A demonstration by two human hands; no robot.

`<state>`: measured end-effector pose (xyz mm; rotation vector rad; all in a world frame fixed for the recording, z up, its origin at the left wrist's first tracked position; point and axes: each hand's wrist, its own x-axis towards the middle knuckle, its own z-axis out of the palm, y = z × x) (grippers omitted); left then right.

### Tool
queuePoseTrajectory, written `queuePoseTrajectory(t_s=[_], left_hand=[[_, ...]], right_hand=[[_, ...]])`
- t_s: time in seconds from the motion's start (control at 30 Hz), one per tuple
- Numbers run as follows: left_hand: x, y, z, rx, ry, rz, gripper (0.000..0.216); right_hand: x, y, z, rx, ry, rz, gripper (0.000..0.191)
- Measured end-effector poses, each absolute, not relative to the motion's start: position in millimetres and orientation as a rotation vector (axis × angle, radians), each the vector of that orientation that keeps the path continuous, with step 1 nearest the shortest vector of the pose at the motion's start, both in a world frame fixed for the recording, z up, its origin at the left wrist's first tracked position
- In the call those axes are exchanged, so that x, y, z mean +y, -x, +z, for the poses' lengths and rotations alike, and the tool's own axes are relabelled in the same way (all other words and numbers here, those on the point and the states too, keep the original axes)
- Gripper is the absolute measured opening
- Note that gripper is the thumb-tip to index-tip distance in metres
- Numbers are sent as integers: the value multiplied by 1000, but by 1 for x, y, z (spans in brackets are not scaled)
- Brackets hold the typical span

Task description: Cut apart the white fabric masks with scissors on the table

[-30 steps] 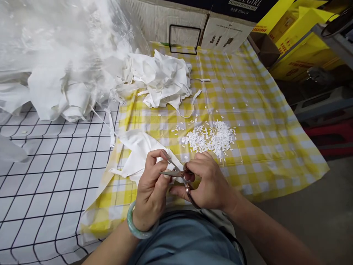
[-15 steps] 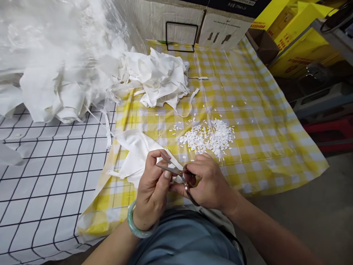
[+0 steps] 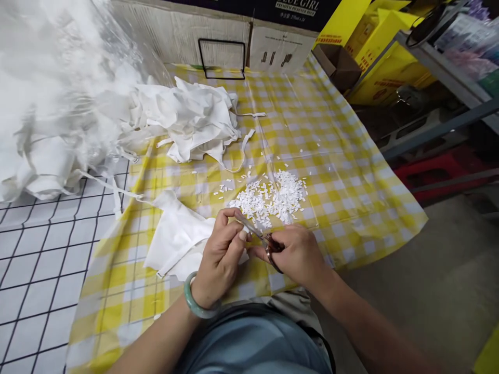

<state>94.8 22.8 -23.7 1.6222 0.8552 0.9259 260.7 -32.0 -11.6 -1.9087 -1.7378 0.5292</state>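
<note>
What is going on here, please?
A person holds metal scissors with brown handles in the right hand, blades closed or nearly closed at the curled left hand. A white fabric piece lies partly hidden behind that hand. Ahead, small white rectangular bits are heaped on the yellow-and-white checked tablecloth.

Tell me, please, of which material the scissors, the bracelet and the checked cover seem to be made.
Scissors: probably metal; grey blades, glossy brownish handles.
Bracelet: perhaps polished stone such as jade, smooth and pale green; glass or plastic stays possible.
Checked cover: likely thin plastic sheet; slight sheen and crisp fold lines.
</note>
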Motion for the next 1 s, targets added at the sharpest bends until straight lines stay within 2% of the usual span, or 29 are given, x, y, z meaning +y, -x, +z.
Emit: queuePoseTrajectory(t_s=[0.13,0.23,0.4,0.5,0.63,0.83,1.0], left_hand=[[19,-77,-9,736,-1923,695,19],[25,-39,10,748,-2191,504,11],[91,23,5,1287,-2313,805,24],[128,32,-5,1264,-2232,747,6],[114,35,19,1196,-2133,677,22],[42,59,65,1069,-1394,611,29],[24,55,61,1086,-1438,757,30]], right_hand=[[-28,-269,-15,-1511,1872,866,44],[-26,-268,-15,-1512,1816,940,40],[-17,-244,-13,-1586,1716,810,35],[3,-207,-12,-1617,1584,689,36],[42,-150,-14,-1615,1362,699,26],[69,-118,2,-1334,1133,1253,17],[58,-113,14,-1228,1032,1549,14]])
